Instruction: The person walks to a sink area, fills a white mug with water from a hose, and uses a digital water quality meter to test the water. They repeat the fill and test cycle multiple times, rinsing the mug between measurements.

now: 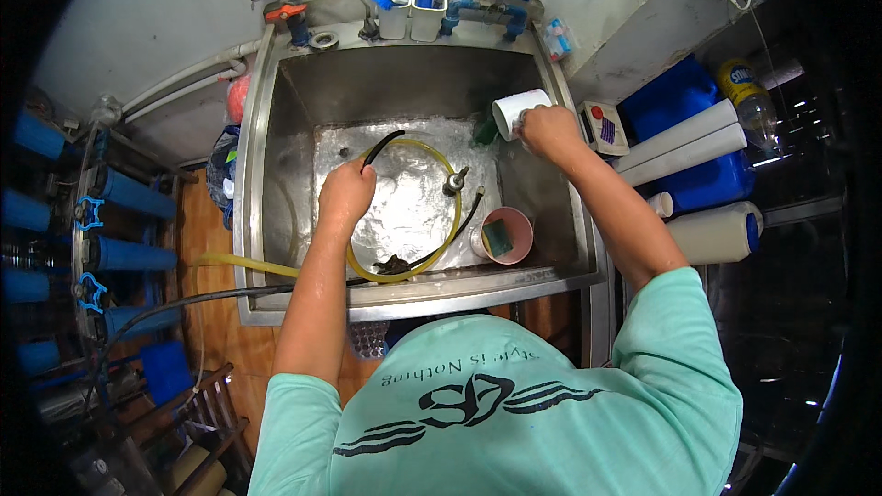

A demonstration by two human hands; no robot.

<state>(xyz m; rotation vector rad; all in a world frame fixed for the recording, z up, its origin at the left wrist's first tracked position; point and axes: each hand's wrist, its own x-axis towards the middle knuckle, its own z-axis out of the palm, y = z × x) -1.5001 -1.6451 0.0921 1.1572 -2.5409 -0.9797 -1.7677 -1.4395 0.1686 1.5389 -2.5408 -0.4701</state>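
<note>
Mug, white and tilted with its mouth to the left, is held in the right hand's closed grip at the right of a stainless-steel sink. At left, the left hand curls closed around a black hose. Near right, a pink cup holds a green scouring sponge; yellow tubing loops across the basin.

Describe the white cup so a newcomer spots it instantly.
Find the steel sink in front of the person. Near its right wall, the right hand grips the white cup, tipped with its mouth leftward. Being white and hand-held sets it apart from the pink cup in the basin, which contains a sponge.
</note>
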